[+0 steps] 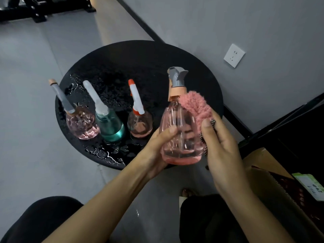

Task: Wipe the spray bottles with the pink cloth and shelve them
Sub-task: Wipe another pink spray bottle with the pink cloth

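Note:
My left hand (158,146) grips a clear pink spray bottle (180,135) with a grey trigger head, held upright over the near edge of a round black table (133,64). Against the bottle's right side my right hand (220,146) presses a fluffy pink cloth (196,106). Three more bottles stand in a row on the wet tabletop: a pink one with a grey nozzle (81,123) at the left, a teal one (109,125) beside it, and a small pinkish one with an orange-and-white sprayer (139,123).
Water drops and puddles cover the left and front of the tabletop. A black shelf unit (287,130) stands to the right against the grey wall, beside a wall socket (234,55). An open cardboard box (280,193) sits at the lower right. My knees show below.

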Demonstrator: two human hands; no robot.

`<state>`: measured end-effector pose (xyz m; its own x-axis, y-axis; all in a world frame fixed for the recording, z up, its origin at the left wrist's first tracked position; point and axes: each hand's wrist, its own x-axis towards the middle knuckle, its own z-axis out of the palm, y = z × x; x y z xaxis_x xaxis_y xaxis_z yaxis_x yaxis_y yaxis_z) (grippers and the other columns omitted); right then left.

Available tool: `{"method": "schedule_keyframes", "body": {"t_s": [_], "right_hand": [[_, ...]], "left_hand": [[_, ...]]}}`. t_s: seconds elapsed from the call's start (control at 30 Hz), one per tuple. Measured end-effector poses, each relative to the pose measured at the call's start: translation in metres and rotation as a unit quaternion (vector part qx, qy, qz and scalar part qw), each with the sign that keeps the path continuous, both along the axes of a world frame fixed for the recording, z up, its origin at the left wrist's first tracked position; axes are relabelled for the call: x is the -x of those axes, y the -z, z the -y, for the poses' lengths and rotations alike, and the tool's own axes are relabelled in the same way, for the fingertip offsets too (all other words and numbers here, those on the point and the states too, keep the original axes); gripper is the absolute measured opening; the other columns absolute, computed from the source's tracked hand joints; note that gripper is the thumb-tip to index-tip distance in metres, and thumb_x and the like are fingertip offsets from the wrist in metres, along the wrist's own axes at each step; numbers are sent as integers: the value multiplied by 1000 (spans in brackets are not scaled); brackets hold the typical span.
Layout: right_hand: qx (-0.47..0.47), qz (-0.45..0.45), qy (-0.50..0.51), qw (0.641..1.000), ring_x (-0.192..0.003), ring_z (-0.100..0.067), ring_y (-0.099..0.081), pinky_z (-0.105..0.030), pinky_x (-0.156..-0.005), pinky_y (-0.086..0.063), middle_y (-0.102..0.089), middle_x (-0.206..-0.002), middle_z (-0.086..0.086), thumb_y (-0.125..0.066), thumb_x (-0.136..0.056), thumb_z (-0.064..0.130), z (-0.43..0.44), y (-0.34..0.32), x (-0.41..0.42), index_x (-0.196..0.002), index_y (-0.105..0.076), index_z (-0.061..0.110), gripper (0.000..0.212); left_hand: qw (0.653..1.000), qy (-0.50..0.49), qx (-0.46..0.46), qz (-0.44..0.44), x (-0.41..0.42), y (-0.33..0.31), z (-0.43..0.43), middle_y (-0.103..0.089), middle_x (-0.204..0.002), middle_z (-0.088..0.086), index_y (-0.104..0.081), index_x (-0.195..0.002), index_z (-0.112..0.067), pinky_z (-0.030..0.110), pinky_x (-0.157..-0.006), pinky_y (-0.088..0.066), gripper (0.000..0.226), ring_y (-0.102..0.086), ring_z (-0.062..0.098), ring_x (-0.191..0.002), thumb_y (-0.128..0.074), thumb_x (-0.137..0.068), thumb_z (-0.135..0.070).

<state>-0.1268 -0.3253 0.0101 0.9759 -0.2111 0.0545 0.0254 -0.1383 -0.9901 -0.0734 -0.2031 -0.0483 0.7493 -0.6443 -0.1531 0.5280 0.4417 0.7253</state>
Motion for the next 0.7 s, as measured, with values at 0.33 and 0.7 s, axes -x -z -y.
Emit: {"method": "schedule_keyframes", "body": {"t_s": [0.33, 0.7], "right_hand": [[-105, -136, 24, 985, -110, -14, -65, -47, -101, -48, -70, -114, 5, -39, -103, 24, 37, 45, -23, -120, -62, 31, 29], [-48, -165, 16, 985, -112, -16, -63, -47, -103, -46, -69, -117, 3, -41, -102, 26, 53, 70, -75, -119, -63, 27, 28]], "left_hand": [[992, -30, -113, 37, -43, 42, 19, -57, -128, 24, -50, -131, -5, 49, -99, -47, 85, -58, 39, -115, -82, -62, -44], [949, -77, -289, 100, -79, 79, 21, -75, -87, -9, -58, -103, -21, 19, -76, -52, 56, -70, 7, -85, -87, -57, -9]]}}
